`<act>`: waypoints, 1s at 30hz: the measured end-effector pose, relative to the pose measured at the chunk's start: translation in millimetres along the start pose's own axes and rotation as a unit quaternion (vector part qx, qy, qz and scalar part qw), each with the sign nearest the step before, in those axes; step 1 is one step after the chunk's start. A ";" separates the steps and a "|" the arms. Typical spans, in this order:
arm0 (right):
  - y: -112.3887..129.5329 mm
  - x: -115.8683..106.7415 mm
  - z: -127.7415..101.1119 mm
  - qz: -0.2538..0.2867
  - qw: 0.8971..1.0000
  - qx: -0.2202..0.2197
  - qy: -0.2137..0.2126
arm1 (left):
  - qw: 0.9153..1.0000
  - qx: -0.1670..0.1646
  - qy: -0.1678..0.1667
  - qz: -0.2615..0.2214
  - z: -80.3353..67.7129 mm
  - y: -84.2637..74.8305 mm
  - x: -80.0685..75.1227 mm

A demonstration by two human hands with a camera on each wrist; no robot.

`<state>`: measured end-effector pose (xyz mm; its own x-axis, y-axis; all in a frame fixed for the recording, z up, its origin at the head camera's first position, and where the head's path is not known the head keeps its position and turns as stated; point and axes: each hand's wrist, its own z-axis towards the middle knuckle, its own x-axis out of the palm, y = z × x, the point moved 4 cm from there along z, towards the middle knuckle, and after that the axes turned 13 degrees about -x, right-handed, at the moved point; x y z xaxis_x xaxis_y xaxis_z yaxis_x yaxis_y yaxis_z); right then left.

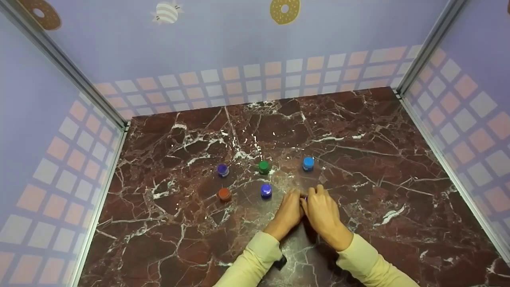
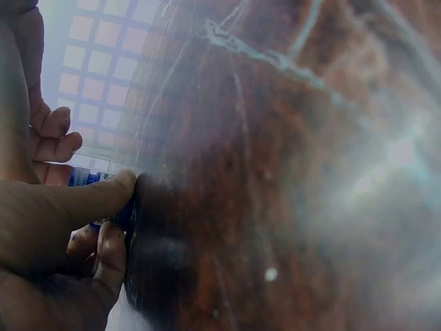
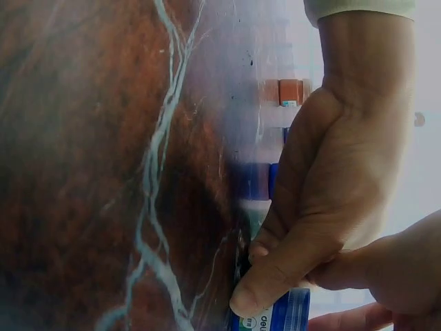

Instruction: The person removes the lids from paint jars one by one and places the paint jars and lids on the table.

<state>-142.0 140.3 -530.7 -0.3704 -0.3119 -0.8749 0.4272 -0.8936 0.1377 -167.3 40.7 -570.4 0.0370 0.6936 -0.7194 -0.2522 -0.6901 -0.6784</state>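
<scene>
Both hands meet over one small paint jar (image 1: 305, 198) standing on the marble table (image 1: 378, 131). My left hand (image 1: 295, 200) and right hand (image 1: 315, 196) close round it, so only a sliver of purple cap shows. In the left wrist view my left hand (image 2: 103, 214) pinches the jar's blue label (image 2: 84, 178) with its thumb. The right wrist view shows the left hand (image 3: 324, 186) with its thumb on the blue-labelled jar (image 3: 279, 318), and my right hand (image 3: 406, 276) at the lower right.
Several more small jars stand just beyond the hands: a purple one (image 1: 222, 170), green (image 1: 263, 166), light blue (image 1: 308, 163), orange (image 1: 224, 194) and violet-blue (image 1: 266, 190). Patterned walls (image 1: 59, 159) enclose the table on three sides.
</scene>
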 end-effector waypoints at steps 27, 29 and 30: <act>-11.2 -5.4 5.3 0.126 0.986 -0.086 0.064 | 1.000 -0.011 0.005 -0.010 0.3 0.9 0.9; -13.1 -6.2 5.9 0.132 0.983 -0.106 0.067 | 1.000 -0.015 0.011 -0.007 0.5 0.9 1.0; -14.2 -6.6 6.1 0.134 0.981 -0.118 0.070 | 1.000 -0.017 0.013 -0.004 0.7 0.9 1.1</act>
<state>-150.7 153.1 -524.1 -0.1086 -0.4640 -0.8792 0.6785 -0.6809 0.2755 -168.1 40.9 -571.7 0.0649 0.6943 -0.7167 -0.2186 -0.6909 -0.6891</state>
